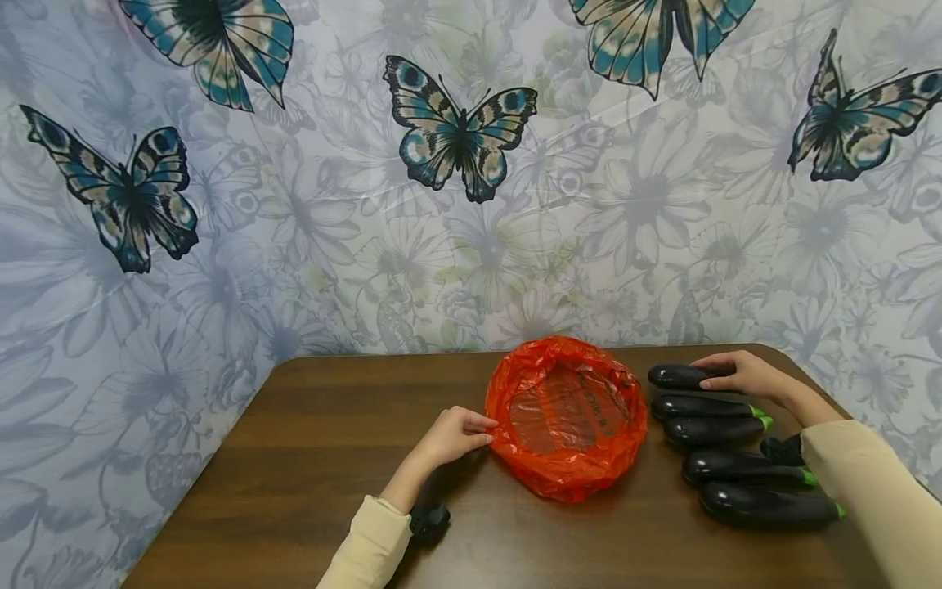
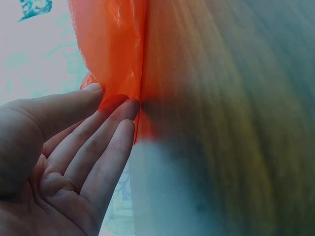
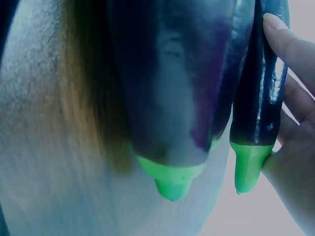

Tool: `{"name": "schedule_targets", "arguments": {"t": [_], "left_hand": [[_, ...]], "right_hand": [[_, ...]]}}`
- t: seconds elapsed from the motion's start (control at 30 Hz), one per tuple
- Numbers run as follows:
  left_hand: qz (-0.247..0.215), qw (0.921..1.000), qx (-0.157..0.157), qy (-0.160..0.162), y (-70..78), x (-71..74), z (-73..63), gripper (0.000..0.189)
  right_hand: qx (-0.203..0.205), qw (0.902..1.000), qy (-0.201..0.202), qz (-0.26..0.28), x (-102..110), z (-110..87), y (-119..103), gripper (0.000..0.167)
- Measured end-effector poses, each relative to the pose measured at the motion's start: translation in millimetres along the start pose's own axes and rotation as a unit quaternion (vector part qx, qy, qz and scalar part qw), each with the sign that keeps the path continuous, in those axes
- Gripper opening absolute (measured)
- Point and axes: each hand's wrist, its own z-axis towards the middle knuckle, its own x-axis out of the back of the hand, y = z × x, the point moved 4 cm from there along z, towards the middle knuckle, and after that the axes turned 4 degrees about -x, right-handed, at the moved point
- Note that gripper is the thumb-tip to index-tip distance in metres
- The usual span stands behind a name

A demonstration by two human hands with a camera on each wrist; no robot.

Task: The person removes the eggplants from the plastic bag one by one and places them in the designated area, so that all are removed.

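Observation:
A red plastic bag (image 1: 567,483) stands on the table with its mouth spread round and its rim folded outward. My left hand (image 1: 452,436) pinches the left side of that rim; in the left wrist view the thumb and fingers (image 2: 88,152) lie on either side of the red film (image 2: 113,44). At the right, my right hand (image 1: 751,376) holds the farthest eggplant (image 1: 675,376), thumb on the near side. The right wrist view shows this eggplant (image 3: 258,108) with its green stem end beside the palm. Its underside is hidden.
Several more glossy dark eggplants (image 1: 769,505) with green stems lie in a row nearer me, right of the bag. Brown wood makes up the tabletop (image 1: 309,483). Behind its far edge hangs a butterfly-patterned cloth (image 1: 471,270). Each wrist carries a small black camera (image 1: 429,521).

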Motion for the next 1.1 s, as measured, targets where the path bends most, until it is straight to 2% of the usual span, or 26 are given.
{"name": "schedule_targets", "arguments": {"t": [0.33, 0.7, 1.1], "left_hand": [[0.009, 1.0, 0.0, -0.003, -2.8, 6.7, 1.9, 0.022], [0.009, 0.9999, 0.006, -0.004, -2.6, 7.3, 0.0, 0.023], [0.003, 1.0, 0.005, -0.007, -5.1, 4.5, 4.1, 0.023]], "right_hand": [[0.03, 0.9967, -0.04, 0.063, -5.4, 10.1, -1.8, 0.043], [0.022, 0.9968, -0.065, 0.042, -8.9, 13.2, 3.9, 0.044], [0.02, 0.9981, -0.056, 0.014, -10.9, 8.7, 6.8, 0.041]]}}
